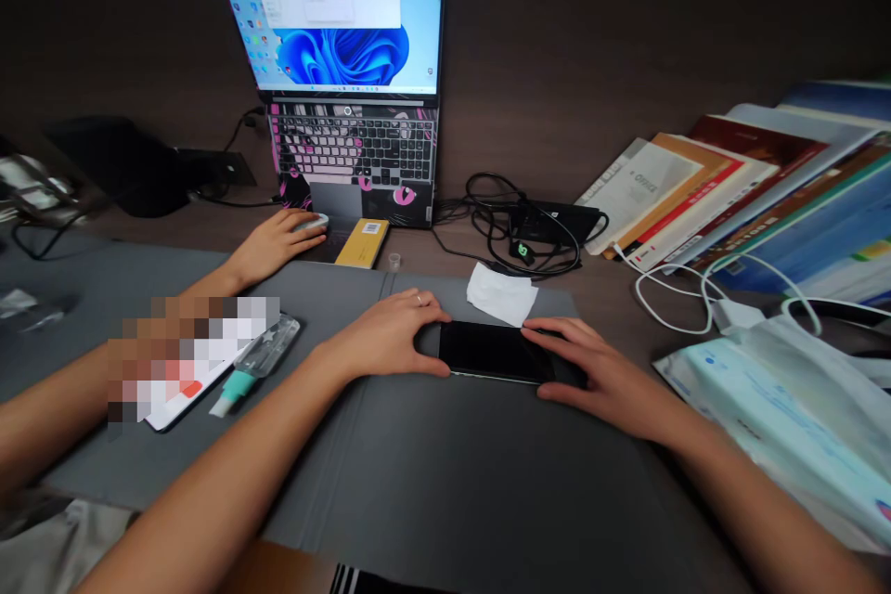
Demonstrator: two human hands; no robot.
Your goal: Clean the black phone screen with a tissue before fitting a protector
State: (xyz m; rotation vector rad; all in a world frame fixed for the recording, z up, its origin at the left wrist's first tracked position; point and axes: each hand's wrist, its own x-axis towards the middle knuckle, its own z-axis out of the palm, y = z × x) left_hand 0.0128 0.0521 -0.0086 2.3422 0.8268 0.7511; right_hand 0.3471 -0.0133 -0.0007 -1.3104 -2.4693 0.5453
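Observation:
A black smartphone (491, 351) lies flat, dark screen up, on the grey desk mat (459, 483). My left hand (390, 334) grips its left end, thumb at the near corner and fingers at the far one. On the right end, my right hand (588, 367) holds it the same way, fingers at the far edge and thumb at the near edge. Just beyond the phone is a crumpled white tissue (501, 293), close to my right fingertips.
Another person's hand (278, 241) rests on a mouse (313, 222) by the laptop (352, 148). Nearby are a yellow box (362, 242), a clear spray bottle (261, 357) and a second phone (181, 397), partly pixelated. Right: tangled cables (494, 223), books (696, 176), a tissue pack (780, 436).

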